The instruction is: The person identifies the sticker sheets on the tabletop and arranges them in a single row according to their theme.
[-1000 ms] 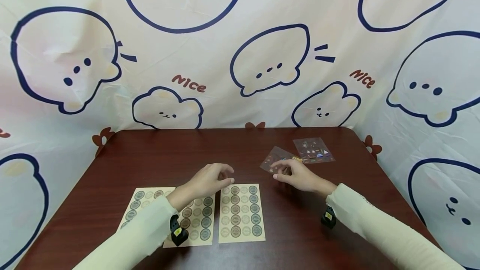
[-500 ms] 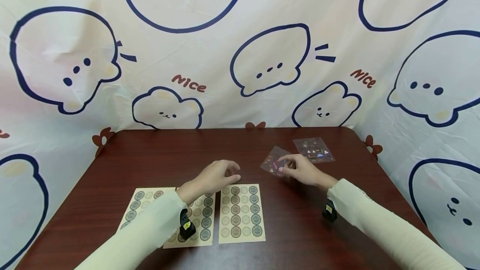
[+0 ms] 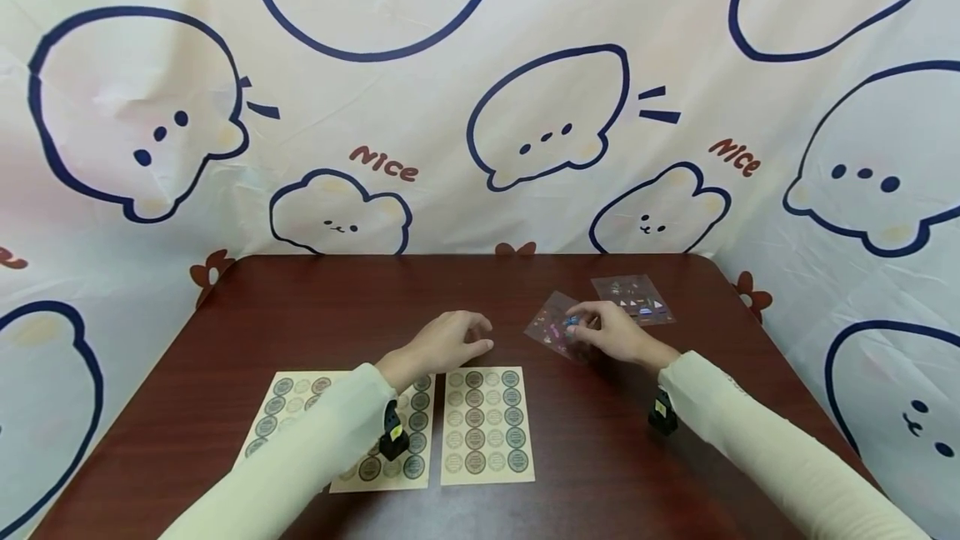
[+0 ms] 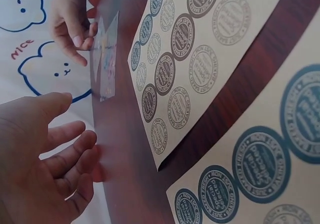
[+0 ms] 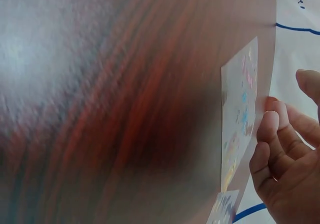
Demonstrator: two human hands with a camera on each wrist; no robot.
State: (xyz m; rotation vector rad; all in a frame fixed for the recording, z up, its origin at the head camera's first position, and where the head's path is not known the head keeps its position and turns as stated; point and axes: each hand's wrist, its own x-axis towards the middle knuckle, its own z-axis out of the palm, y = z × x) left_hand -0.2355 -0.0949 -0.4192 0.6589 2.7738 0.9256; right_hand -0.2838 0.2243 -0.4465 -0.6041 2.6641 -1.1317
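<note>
My left hand hovers above the far edge of the round-label sheets, fingers loosely bent, with nothing in it. In the left wrist view, thumb and fingers of the left hand are apart. Over a small clear sticker sheet with tiny colourful shapes hangs my right hand, loosely curled and holding nothing. The right wrist view has the right hand beside that clear sheet, the fingers seemingly off it. Cream sheets of round labels lie near my left hand, another label sheet partly under the left forearm.
A second clear sticker sheet lies farther back on the right, next to the first one. Another cream label sheet sits at the left, partly covered by my sleeve. The dark wooden table meets a printed cloth at its back.
My left hand has shifted right and slightly away from me. The right hand has moved a little right and forward, uncovering more of the clear sheet. The sheets stay in place.
</note>
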